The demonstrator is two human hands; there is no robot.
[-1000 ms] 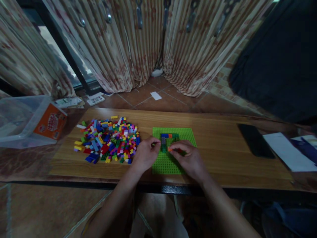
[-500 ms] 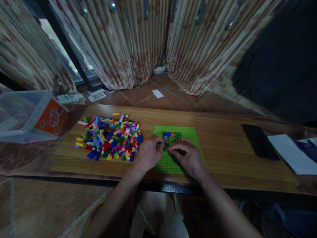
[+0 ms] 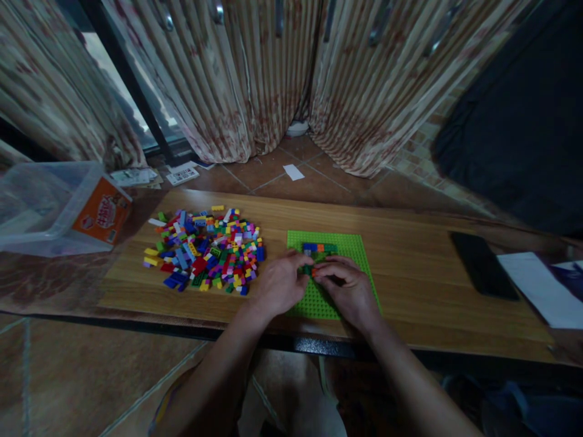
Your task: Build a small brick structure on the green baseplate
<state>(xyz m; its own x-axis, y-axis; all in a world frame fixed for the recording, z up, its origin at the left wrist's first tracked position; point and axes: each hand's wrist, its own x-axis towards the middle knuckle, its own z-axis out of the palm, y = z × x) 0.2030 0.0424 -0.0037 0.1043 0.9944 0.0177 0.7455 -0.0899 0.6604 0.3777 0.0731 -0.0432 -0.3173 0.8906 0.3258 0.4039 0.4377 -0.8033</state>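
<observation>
A bright green studded baseplate (image 3: 314,308) lies on the wooden board. Toward its far side runs a row of toy bricks (image 3: 320,247) in blue, orange and green, with a grey brick (image 3: 308,252) below its left end. My left hand (image 3: 282,282) is closed, its thumb and fingertips around a green brick (image 3: 307,269) that is partly hidden. From the other side, my right hand (image 3: 348,286) pinches a small orange brick (image 3: 314,273) against that green brick. The fingers cover some of the build.
A heap of mixed toy bricks (image 3: 204,252) spreads over the board's left part. Beyond it stands a clear plastic bin (image 3: 54,209) with an orange label. At the right lie a black phone (image 3: 483,265) and white paper (image 3: 537,290). Curtains (image 3: 255,79) hang behind.
My left hand has moved in over the bricks, its fingers now covering more of the grey and green ones. My right hand stays at the orange brick. The view has shifted slightly.
</observation>
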